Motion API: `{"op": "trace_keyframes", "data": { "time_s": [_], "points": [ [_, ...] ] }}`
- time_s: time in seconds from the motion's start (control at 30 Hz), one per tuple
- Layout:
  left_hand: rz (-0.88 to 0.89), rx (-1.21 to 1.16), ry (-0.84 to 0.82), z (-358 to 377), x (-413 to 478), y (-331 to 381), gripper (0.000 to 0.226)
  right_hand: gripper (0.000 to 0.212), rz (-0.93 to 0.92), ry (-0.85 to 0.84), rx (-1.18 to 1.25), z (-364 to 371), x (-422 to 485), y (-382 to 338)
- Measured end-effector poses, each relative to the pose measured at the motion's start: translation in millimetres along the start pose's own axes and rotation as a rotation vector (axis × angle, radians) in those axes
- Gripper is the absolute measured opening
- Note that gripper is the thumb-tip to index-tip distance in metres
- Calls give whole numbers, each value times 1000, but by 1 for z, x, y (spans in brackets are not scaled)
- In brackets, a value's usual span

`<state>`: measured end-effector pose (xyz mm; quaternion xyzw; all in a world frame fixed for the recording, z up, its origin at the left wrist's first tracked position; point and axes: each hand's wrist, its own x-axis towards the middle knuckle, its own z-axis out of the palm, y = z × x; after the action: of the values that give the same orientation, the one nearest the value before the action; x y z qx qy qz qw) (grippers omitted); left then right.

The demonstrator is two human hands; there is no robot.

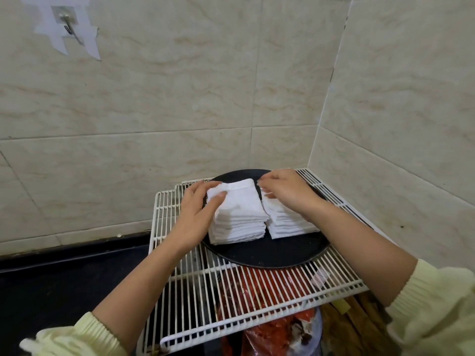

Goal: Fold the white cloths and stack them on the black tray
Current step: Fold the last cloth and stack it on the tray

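Two stacks of folded white cloths stand side by side on the round black tray (pixel 270 255). My left hand (pixel 198 214) grips the left side of the left stack (pixel 239 217), thumb on the top cloth and fingers round its far corner. My right hand (pixel 285 191) lies over the right stack (pixel 290 224), its curled fingertips pinching the far edge of that stack's top cloth. Most of the right stack's top is hidden under my hand and wrist.
The tray sits on a white wire rack (pixel 231 299) in a tiled wall corner. Red plastic bags (pixel 270 330) lie beneath the rack. A dark counter (pixel 64 278) spreads to the left. A taped wall hook (pixel 68 21) hangs at upper left.
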<state>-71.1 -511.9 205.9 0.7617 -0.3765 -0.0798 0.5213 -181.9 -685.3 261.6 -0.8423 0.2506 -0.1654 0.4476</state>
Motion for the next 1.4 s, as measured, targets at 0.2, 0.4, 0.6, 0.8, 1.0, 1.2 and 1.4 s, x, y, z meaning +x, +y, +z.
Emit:
{"op": "trace_keyframes", "data": {
  "time_s": [0.2, 0.4, 0.6, 0.8, 1.0, 1.2, 1.4],
  "points": [
    [-226, 183, -142, 10, 9, -5, 59, 40, 166, -78, 6, 21, 13, -7],
    [-255, -19, -151, 1, 10, -18, 58, 47, 315, -161, 103, 34, 23, 1],
    [-313, -388, -91, 12, 10, -16, 70, 65, 401, -72, 298, 54, 12, 11],
    [-531, -648, 13, 29, 21, -18, 76, 43, 365, 124, 588, 73, -3, 34],
    [-610, -724, -4, 36, 27, -29, 88, 44, 306, 122, 723, 74, -6, 41],
    [-598, -751, -21, 32, 28, -34, 89, 44, 300, 19, 633, 71, -4, 34],
    [-481, -526, 40, 3, 62, -29, 65, 47, 50, 1, 247, 38, -12, 9]
  ]
}}
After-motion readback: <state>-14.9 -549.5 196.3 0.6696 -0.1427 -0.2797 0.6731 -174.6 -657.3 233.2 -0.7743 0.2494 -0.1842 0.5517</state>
